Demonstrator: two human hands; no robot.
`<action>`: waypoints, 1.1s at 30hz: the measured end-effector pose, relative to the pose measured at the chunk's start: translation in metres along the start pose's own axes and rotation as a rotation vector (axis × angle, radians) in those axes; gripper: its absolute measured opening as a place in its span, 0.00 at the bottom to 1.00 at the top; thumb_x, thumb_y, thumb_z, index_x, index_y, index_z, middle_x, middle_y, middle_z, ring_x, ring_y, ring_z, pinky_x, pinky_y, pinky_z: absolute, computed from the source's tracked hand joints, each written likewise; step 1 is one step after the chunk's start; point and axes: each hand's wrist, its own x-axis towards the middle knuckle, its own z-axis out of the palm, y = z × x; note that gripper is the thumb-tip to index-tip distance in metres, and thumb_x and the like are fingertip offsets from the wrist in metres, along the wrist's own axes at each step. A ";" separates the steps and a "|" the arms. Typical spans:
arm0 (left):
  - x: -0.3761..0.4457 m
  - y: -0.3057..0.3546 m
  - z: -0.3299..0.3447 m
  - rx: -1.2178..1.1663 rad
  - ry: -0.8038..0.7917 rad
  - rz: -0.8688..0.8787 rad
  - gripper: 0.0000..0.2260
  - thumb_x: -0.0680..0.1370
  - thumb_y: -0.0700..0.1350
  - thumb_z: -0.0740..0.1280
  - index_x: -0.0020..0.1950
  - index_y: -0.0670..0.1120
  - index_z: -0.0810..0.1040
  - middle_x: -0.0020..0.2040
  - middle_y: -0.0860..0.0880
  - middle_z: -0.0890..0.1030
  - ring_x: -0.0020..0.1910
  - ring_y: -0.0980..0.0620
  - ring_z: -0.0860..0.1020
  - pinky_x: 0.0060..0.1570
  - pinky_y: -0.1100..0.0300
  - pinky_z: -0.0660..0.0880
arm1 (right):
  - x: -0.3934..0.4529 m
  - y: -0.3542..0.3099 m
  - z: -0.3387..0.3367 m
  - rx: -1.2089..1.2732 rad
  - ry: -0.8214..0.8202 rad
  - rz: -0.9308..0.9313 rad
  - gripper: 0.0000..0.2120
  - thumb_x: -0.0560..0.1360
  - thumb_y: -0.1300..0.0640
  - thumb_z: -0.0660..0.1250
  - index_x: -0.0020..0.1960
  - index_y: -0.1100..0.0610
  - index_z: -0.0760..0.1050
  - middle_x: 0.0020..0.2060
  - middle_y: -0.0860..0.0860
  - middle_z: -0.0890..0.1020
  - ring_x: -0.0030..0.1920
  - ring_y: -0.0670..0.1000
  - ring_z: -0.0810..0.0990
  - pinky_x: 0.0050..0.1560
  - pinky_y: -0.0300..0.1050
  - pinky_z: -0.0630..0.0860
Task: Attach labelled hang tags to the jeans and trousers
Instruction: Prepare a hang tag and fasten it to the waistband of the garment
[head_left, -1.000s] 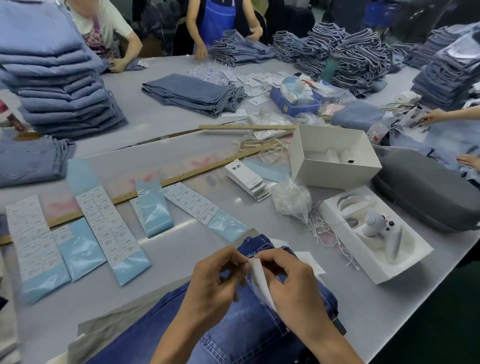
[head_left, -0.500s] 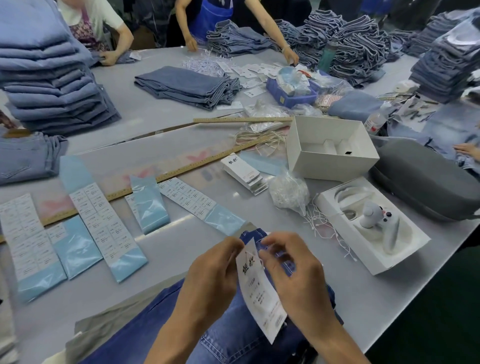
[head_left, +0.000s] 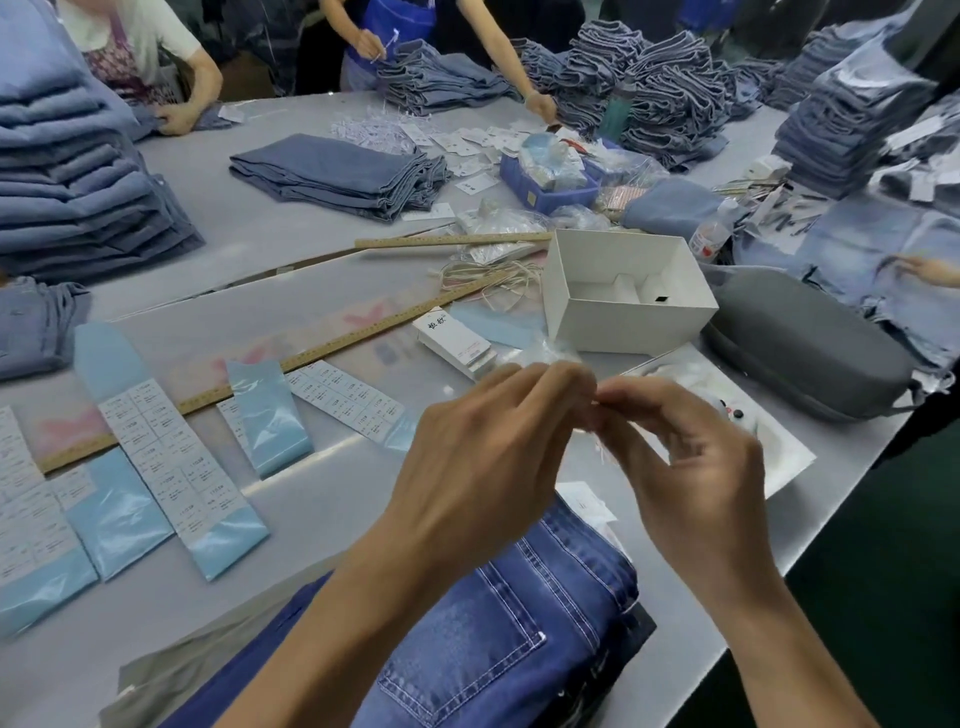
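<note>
Two hands meet above the table, fingertips drawn together: the left hand (head_left: 488, 457) and the right hand (head_left: 685, 457) both have curled fingers pinching something thin and pale between them, with a wisp of white string (head_left: 601, 457) trailing below the point where they touch. It's too blurred to say more about what is pinched. Right beneath the wrists lie the dark blue jeans (head_left: 498, 623), back pocket up, at the near edge of the grey table (head_left: 322, 493), with a white tag (head_left: 584, 501) peeking out at their far end. Up ahead, a small stack of hang tags (head_left: 457, 340) sits just beside an open white box (head_left: 628, 291), loose cream string (head_left: 493, 275) coiled close by. On the left, strips of printed labels (head_left: 166, 447) on pale blue backing lie fanned out, and a long wooden ruler (head_left: 311, 358) runs diagonally behind them. A grey case (head_left: 810, 353) rests at the right. Folded denim stacks (head_left: 78, 171) tower on the far left, more piles across the table, where other people's hands work through them.
</note>
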 end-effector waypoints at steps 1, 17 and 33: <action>-0.003 -0.003 0.010 -0.074 0.022 -0.078 0.04 0.84 0.48 0.61 0.58 0.51 0.74 0.46 0.54 0.82 0.37 0.58 0.75 0.32 0.56 0.75 | 0.000 0.002 -0.007 -0.022 0.003 0.002 0.05 0.77 0.52 0.72 0.52 0.43 0.82 0.45 0.43 0.86 0.47 0.49 0.86 0.52 0.44 0.81; -0.078 -0.087 0.117 -0.042 -0.516 -0.716 0.04 0.77 0.48 0.66 0.49 0.54 0.81 0.45 0.58 0.79 0.46 0.54 0.77 0.44 0.57 0.73 | -0.051 0.097 0.032 -0.681 -0.389 0.230 0.06 0.79 0.52 0.67 0.47 0.52 0.81 0.43 0.48 0.83 0.43 0.52 0.80 0.47 0.49 0.75; -0.085 -0.093 0.120 -0.396 -0.391 -0.740 0.03 0.77 0.44 0.73 0.44 0.49 0.82 0.42 0.52 0.82 0.43 0.52 0.78 0.47 0.56 0.76 | -0.055 0.117 0.055 -0.805 -0.315 0.364 0.08 0.80 0.52 0.66 0.45 0.54 0.79 0.41 0.50 0.81 0.40 0.55 0.79 0.38 0.45 0.65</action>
